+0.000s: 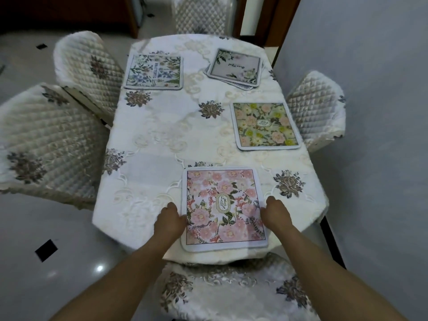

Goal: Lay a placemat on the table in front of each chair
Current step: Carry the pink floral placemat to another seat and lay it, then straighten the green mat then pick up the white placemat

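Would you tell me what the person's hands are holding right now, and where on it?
Both hold the pink floral placemat, lying flat on the table: left hand at its left edge, right hand at its right edge.

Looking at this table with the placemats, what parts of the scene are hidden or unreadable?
- Stack of mats, head view: the top mat covers the rest, so their count and patterns are hidden.
- Its script lettering is too small and inverted to read.
- Yellow-flowered mat: centre label too small.
- Far chair: cut off by the top edge.
- Left hand and right hand on the pink GARDEN mat: fingertips curled out of sight.
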Motion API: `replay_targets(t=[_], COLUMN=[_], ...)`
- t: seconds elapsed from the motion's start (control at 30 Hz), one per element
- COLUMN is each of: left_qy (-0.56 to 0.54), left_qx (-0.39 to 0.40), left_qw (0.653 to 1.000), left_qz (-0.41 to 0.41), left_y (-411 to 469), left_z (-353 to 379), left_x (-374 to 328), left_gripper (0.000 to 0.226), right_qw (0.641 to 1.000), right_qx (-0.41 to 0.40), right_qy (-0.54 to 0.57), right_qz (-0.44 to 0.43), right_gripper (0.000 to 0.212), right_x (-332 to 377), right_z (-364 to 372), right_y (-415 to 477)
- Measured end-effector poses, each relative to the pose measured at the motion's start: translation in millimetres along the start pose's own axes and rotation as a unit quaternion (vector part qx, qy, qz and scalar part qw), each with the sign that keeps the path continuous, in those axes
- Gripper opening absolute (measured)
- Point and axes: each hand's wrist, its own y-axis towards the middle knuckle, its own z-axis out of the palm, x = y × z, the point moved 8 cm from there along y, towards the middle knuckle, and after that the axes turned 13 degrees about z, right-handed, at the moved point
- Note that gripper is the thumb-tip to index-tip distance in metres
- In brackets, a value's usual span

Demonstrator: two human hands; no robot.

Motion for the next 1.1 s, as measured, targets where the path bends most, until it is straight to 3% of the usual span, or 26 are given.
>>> replay_targets(t=[0.1, 0.23, 0.5, 0.7, 0.97, 1.1], left_qy=[0.088, 0.244, 0.33, 0.358, 0.341, 0.337], left_qx=[0.0, 0.029, -0.028, 0.0, 0.035, 0.038], left_qw=[0.995, 0.961, 0.929, 0.921, 0.928, 0.932], left_qz=[0.056, 0.126, 0.164, 0.157, 0.145, 0.126], left_y=[10, 30, 38, 24, 7, 6], left_z=[-25, -66, -133, -88, 26, 62], left_x=[-21, -64, -161, -227, -348, -391], left_gripper=[0.041, 0.041, 0.038, 0.042, 0.042, 0.042], right_qw=[0.995, 0.98, 0.956, 0.955, 0.977, 0.978], right_qx=[-0.041, -0.096, -0.171, -0.173, -0.095, -0.094], right_qy=[-0.073, -0.138, -0.185, -0.151, -0.114, -0.113], right_qz=[-0.051, -0.105, -0.152, -0.185, -0.155, -0.149], right_gripper=[0.026, 0.025, 0.028, 0.023, 0.012, 0.01], right_x=[18, 38, 27, -31, -185, -258], right_z=[-22, -65, -157, -210, -265, -299], right_y=[-13, -26, -36, -31, 36, 71])
